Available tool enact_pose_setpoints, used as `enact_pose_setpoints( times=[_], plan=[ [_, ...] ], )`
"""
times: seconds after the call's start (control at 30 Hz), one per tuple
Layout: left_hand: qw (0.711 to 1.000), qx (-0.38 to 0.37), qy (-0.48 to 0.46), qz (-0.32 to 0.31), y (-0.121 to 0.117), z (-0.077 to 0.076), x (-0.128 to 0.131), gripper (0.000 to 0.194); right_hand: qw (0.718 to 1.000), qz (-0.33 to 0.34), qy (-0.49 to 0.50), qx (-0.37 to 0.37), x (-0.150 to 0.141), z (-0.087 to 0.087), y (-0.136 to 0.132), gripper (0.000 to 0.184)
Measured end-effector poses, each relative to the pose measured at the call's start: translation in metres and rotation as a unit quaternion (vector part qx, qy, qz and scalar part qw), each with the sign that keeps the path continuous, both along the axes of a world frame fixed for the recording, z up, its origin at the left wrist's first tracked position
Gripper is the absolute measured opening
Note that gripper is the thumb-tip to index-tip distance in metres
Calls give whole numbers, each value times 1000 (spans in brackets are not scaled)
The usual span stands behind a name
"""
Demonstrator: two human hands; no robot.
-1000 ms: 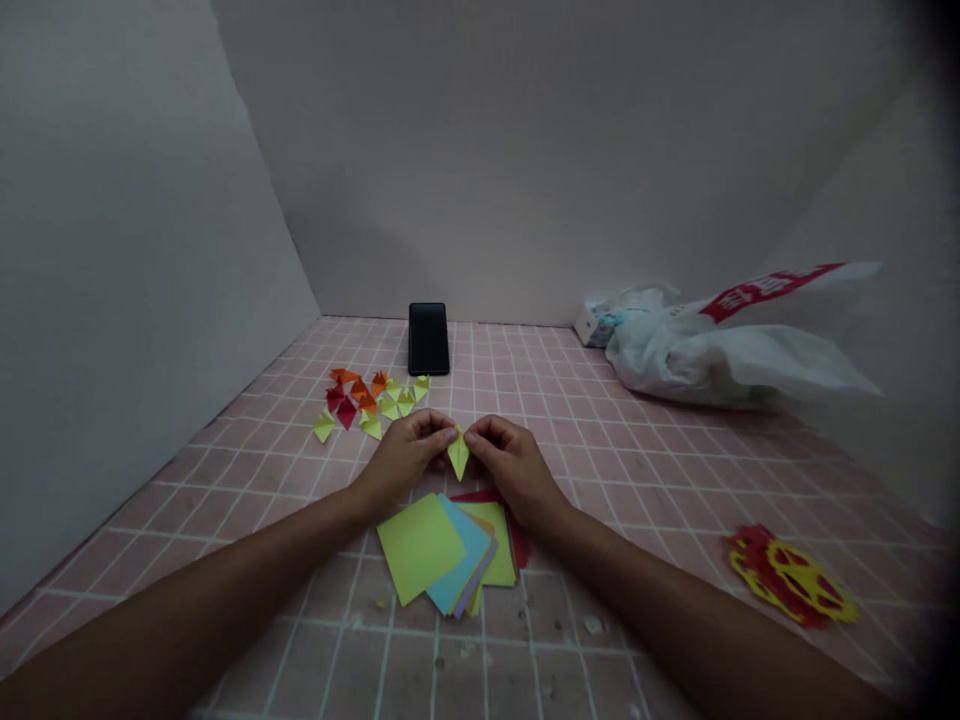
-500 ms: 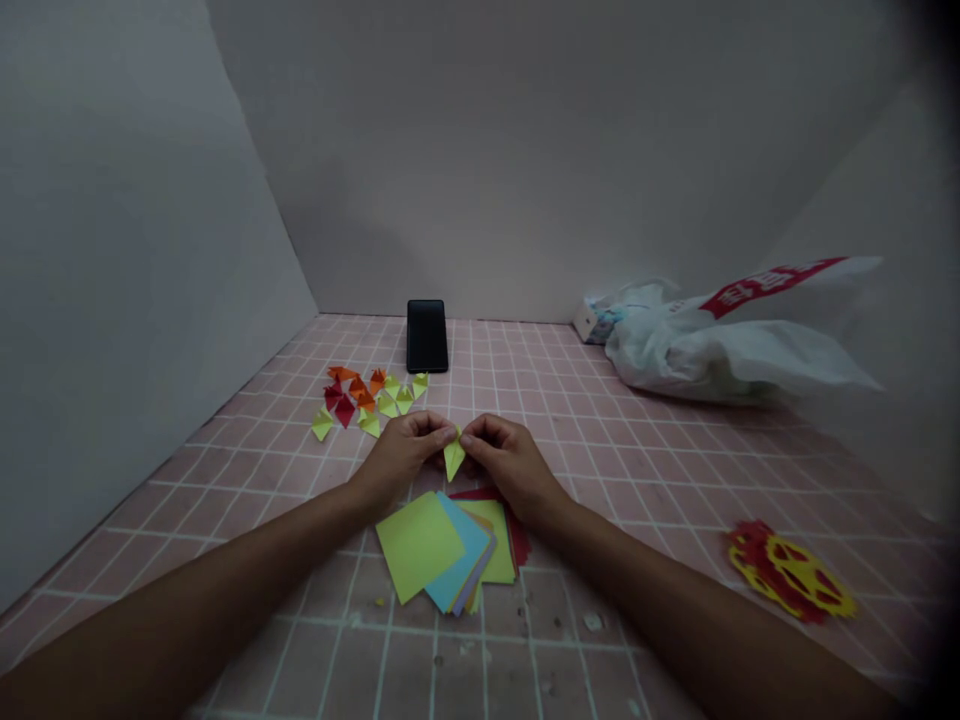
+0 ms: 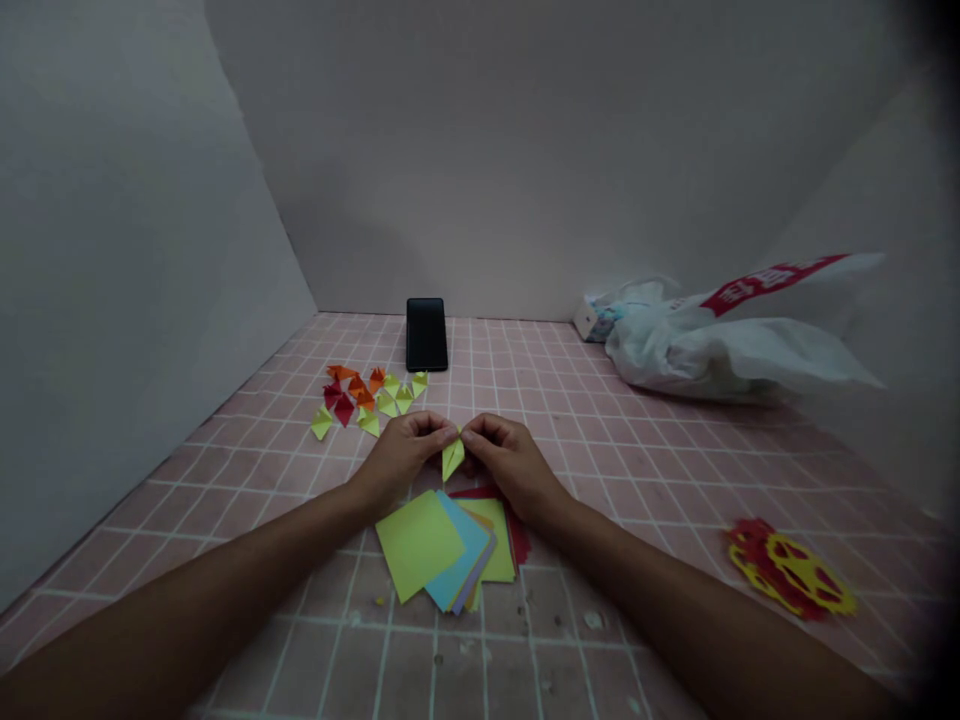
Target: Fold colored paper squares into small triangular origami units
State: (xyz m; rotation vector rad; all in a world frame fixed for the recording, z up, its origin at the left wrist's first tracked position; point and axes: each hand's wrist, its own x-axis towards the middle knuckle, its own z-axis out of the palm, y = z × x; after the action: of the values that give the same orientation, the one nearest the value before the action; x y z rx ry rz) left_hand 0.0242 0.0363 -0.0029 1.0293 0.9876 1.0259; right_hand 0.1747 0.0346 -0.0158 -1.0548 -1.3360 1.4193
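Observation:
A small yellow folded paper (image 3: 453, 460) with a pointed lower end is held between both hands above the table. My left hand (image 3: 405, 447) pinches its upper left edge between thumb and fingers. From the other side my right hand (image 3: 506, 455) grips the upper right edge, its fingertips partly hidden behind the paper. Just below the hands lies a fanned stack of coloured paper squares (image 3: 420, 545), with yellow on top and blue, purple, orange and red beneath. Several folded paper pieces (image 3: 364, 395) in yellow, orange and red rest beyond my left hand.
A black phone-like slab (image 3: 426, 335) leans upright at the back. White plastic bags (image 3: 697, 350) and a small box (image 3: 592, 318) sit at the back right. Red and yellow cut-out pieces (image 3: 806, 575) lie at the right. Walls border the pink tiled tabletop (image 3: 315, 640).
The lower tip of the yellow folded paper has turned slightly to the left, and a crease opening shows on its face. Both hands stay almost in place.

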Motion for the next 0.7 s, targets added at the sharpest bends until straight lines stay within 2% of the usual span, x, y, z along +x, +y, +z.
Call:
enact_pose_setpoints(
  times=[0.37, 0.7],
  plan=[
    [1000, 2, 13, 3, -1, -1, 0, 21, 997, -5, -56, 49, 1, 3, -1, 20],
    [1000, 14, 27, 4, -1, -1, 0, 23, 999, 9, -26, 21, 1, 0, 1, 21]
  ],
)
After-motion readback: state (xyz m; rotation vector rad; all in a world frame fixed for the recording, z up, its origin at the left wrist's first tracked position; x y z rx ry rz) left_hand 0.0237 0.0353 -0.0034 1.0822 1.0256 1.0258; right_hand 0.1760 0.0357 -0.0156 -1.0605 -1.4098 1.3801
